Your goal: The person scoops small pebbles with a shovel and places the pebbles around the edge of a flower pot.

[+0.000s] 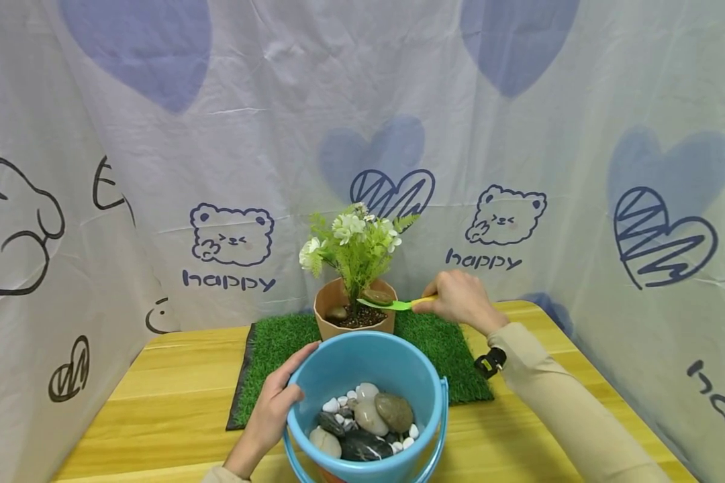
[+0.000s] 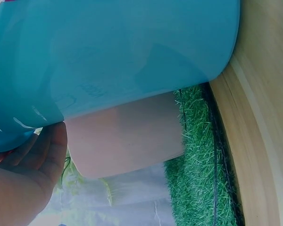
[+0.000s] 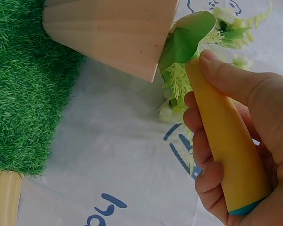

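My right hand [image 1: 459, 298] grips the yellow handle of a small garden trowel [image 3: 228, 150], fingers curled round it. Its green blade reaches over the rim of a terracotta-coloured flowerpot [image 1: 355, 329], with a brownish stone [image 1: 376, 297] on it. Another stone [image 1: 337, 312] lies on the dark soil in the pot, beside the stems of a white-flowered plant [image 1: 356, 241]. My left hand [image 1: 274, 396] holds the rim of a light blue bucket [image 1: 368, 345], thumb over the edge and fingers outside. Inside the bucket lie several large stones [image 1: 393, 411] and small white pebbles [image 1: 331, 405].
Pot and bucket stand close together, the pot on a green artificial grass mat [image 1: 441, 349]. The mat lies on a wooden table [image 1: 175, 396]. A printed white cloth [image 1: 362, 80] hangs behind the table and along both sides.
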### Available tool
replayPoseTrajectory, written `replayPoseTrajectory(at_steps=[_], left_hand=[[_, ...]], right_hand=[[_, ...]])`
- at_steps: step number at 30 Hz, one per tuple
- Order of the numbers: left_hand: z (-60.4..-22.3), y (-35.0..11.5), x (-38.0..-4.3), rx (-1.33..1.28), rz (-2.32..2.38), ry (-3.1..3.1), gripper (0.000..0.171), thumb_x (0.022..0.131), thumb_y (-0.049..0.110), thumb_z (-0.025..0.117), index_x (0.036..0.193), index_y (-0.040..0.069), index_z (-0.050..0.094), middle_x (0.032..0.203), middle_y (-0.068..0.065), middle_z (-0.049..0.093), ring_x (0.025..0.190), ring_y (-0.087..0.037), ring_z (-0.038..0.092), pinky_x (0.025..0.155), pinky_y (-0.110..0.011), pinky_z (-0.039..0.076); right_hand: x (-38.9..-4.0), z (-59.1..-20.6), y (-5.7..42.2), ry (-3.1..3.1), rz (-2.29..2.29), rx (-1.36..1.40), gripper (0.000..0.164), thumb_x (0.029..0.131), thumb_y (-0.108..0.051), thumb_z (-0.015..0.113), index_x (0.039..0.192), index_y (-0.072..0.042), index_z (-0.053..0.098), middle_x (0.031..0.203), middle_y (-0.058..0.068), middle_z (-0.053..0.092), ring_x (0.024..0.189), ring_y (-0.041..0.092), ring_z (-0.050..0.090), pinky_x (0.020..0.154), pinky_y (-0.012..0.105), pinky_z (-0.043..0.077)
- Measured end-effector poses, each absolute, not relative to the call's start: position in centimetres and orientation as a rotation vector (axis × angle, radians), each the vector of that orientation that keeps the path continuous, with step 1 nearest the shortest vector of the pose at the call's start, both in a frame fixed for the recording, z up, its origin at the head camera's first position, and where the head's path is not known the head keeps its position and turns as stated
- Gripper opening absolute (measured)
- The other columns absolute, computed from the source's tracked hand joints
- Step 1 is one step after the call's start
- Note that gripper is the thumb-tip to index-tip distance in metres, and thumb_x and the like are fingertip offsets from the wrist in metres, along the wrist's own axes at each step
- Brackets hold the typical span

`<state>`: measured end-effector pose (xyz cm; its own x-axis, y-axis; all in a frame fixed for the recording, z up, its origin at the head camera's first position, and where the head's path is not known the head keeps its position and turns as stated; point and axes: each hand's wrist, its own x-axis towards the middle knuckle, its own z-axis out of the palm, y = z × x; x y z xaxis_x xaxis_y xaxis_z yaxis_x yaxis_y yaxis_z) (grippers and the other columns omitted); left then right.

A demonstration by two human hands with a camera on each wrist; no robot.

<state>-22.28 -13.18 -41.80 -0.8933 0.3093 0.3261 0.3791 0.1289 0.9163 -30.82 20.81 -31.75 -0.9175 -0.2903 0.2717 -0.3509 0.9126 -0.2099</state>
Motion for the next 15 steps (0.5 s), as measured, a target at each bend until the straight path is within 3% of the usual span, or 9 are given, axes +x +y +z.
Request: replayPoseTrajectory(at_steps=[7,15], left_hand=[[-41.84,-13.21,-22.27,-0.709,-1.907,-2.310,0.071,0.081,0.000,0.039,0.149,0.020,0.041,0.147,-0.015,0.048,0.122,-0.039,0.057,0.086,-0.038,0.055],[-41.88,-13.21,-22.29,-0.716,-1.898,-2.309,0.071,0.081,0.000,0.039,0.149,0.020,0.042,0.146,-0.015,0.049,0.121,-0.038,0.058,0.086,-0.038,0.055]], right_hand=[[-31.32,-31.57,20.91,-2.846,0.388,0.500,0.028,0.078,-0.054,0.073,0.084,-0.028,0.081,0.074,-0.010,0.073,0.058,0.009,0.054,0.055,0.028,0.041],[-31.17,-31.70,21.04,-2.851,0.436,0.482,0.027,0.078,-0.052,0.074,0.082,-0.026,0.081,0.059,-0.010,0.063,0.051,0.010,0.046,0.048,0.027,0.036]])
